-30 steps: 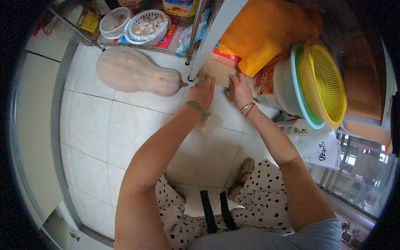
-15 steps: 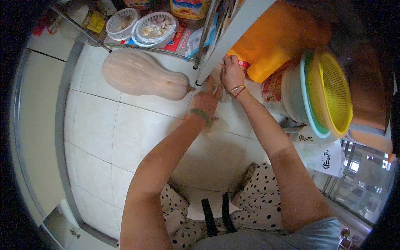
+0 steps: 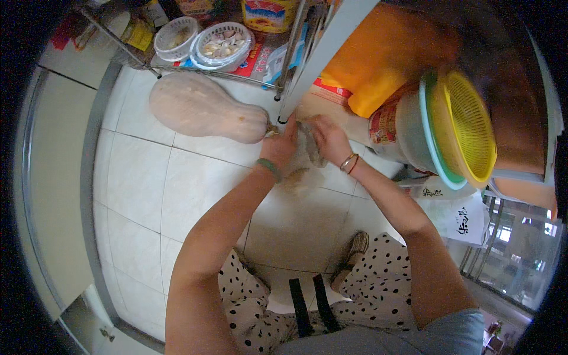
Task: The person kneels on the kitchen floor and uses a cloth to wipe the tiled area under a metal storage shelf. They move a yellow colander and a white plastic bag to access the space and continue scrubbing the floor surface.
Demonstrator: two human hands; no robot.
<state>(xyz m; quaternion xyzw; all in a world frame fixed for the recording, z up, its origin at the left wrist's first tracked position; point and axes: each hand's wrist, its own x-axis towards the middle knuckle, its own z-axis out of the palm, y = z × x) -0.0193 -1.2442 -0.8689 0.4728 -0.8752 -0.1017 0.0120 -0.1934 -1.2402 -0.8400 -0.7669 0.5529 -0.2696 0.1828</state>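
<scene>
My right hand [image 3: 332,142] is closed on the edge of a limp greyish-brown thing [image 3: 312,147], perhaps a crumpled bag or cloth, just above the floor. My left hand [image 3: 283,143] is close by on the other side, beside the foot of a white shelf post [image 3: 322,56]; its fingers are blurred, so I cannot make out whether they grip anything. A large pale butternut squash [image 3: 204,106] lies on its side on the tiles, its stem end near my left hand. Below my hands a tan, blurry patch [image 3: 300,177] shows on the floor.
A metal rack [image 3: 236,77] at the back holds a white basket of garlic [image 3: 223,44] and another small basket [image 3: 176,38]. Orange cloth [image 3: 378,65] hangs right of the post. Stacked yellow and green colanders [image 3: 470,130] stand at right, above a white printed bag [image 3: 455,219].
My right hand has drawn back toward me from beside the orange cloth, uncovering a red-marked box or package there. My left hand has shifted slightly left, its fingers now less spread.
</scene>
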